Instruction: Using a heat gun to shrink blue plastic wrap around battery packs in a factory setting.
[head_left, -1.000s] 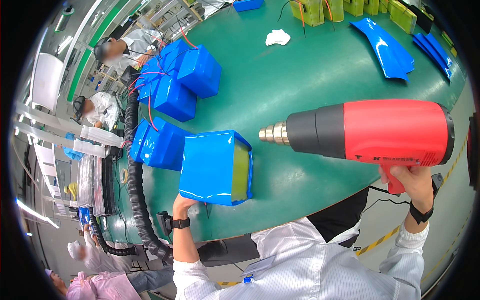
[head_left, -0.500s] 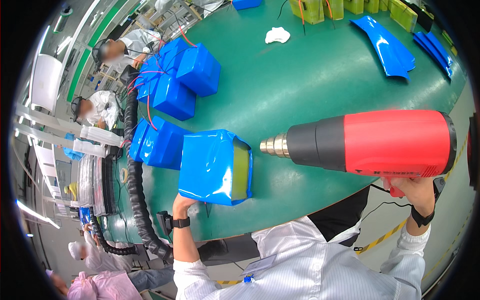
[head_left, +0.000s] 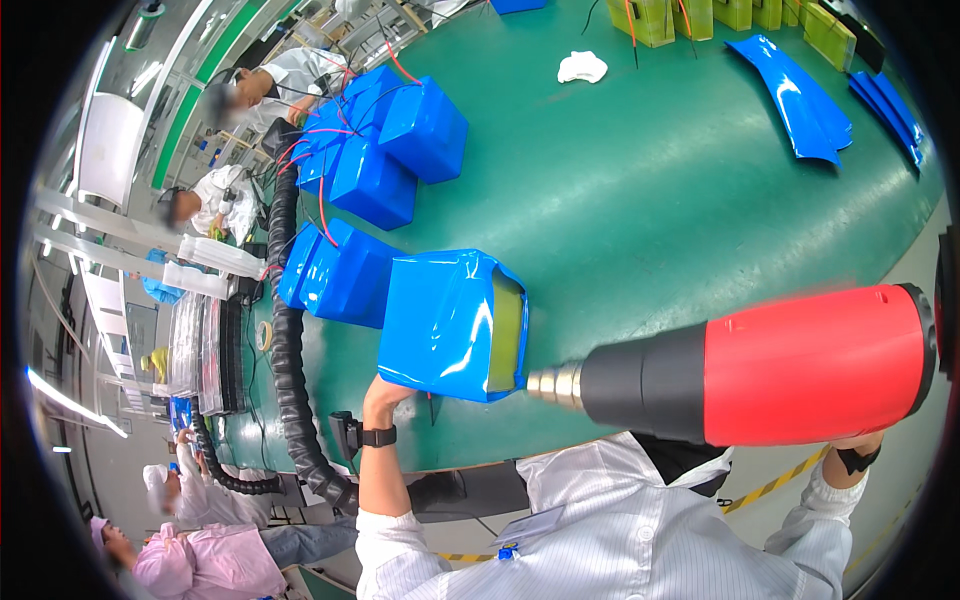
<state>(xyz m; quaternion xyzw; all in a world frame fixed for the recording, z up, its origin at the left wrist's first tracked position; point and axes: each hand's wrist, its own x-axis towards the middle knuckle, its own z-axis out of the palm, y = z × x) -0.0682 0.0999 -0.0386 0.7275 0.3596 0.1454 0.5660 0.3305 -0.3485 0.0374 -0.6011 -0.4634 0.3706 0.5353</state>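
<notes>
My left hand (head_left: 388, 392) holds a block-shaped battery pack (head_left: 440, 320) in shiny blue film from beneath; the fingers are hidden under it. On its right side the film leaves a yellow-green face uncovered, with loose folded edges around it. My right hand (head_left: 858, 442) grips a red and black heat gun (head_left: 815, 365), whose body covers most of the fingers. The stepped metal nozzle points left, close to the pack's near right corner. Just left of the pack stand other blue-wrapped packs (head_left: 350, 275) with red and black leads.
More blue-wrapped packs (head_left: 375, 185) stand farther back on the green table (head_left: 620, 200). A black corrugated hose (head_left: 287, 330) runs along the left. At the far right lie blue film sleeves (head_left: 795, 105), unwrapped yellow-green packs (head_left: 645, 22) and a white scrap (head_left: 582, 67). Co-workers are at the left.
The heat gun has moved toward me, its nozzle going from beside the pack's far right corner to its near right corner. My view has shifted slightly. The left hand still holds the pack.
</notes>
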